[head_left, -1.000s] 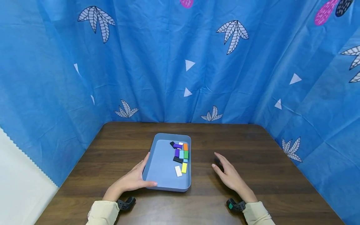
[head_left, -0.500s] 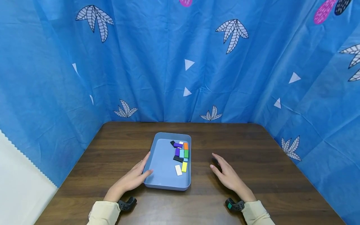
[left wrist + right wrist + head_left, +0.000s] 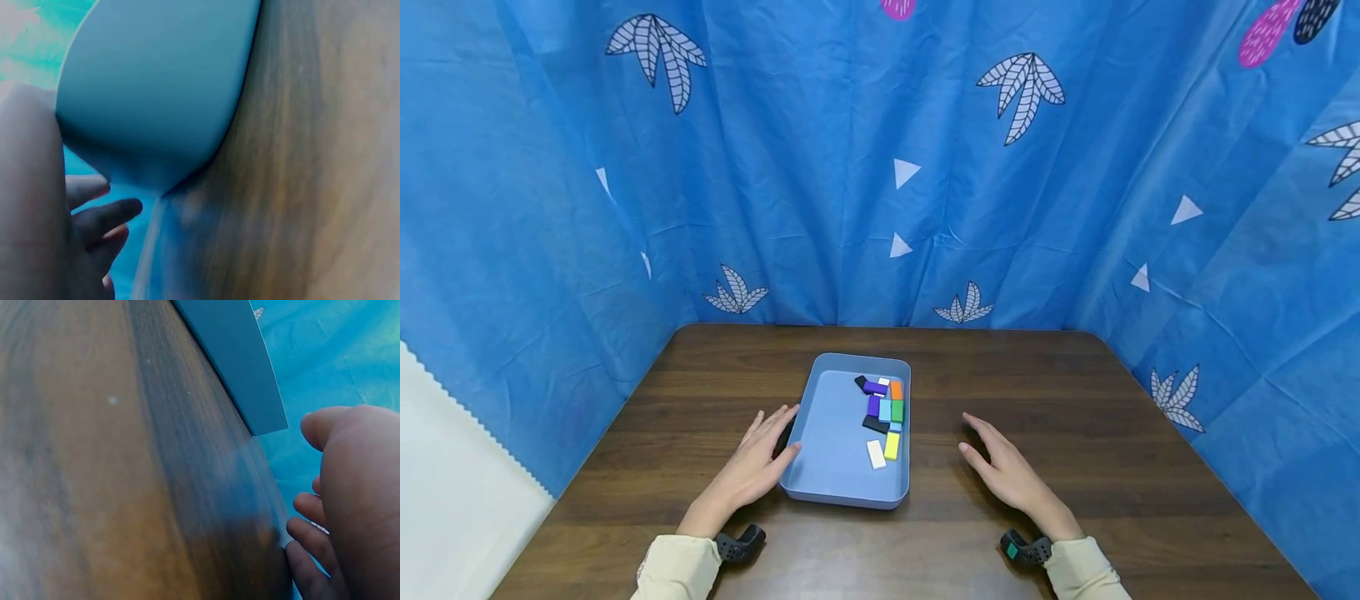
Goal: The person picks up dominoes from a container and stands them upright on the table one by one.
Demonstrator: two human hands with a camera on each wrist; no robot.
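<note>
A shallow blue-grey tray (image 3: 823, 458) lies on the table in the head view. Small rectangular blocks are bunched along its right side: yellow (image 3: 892, 446), white (image 3: 876, 454), green (image 3: 897, 411), orange (image 3: 896, 390), purple, black and light blue. My left hand (image 3: 747, 471) is at the tray's left side, fingers loosely spread and thumb tip at the rim; whether it touches is unclear. The left wrist view shows the tray wall (image 3: 156, 75) beside those fingers. To the tray's right, apart from it, my right hand (image 3: 1017, 479) hovers over or rests on the table, fingers relaxed, holding nothing.
The brown wooden table (image 3: 970, 550) has a rounded far edge. Behind and to both sides hangs a blue patterned curtain (image 3: 805, 167). A white surface (image 3: 452, 492) shows at the lower left. Each wrist wears a black band (image 3: 741, 543).
My left hand has let go of the tray; its thumb has drawn back from inside to the left rim and its fingers have spread. My right hand has shifted slightly left. The blocks have stayed put.
</note>
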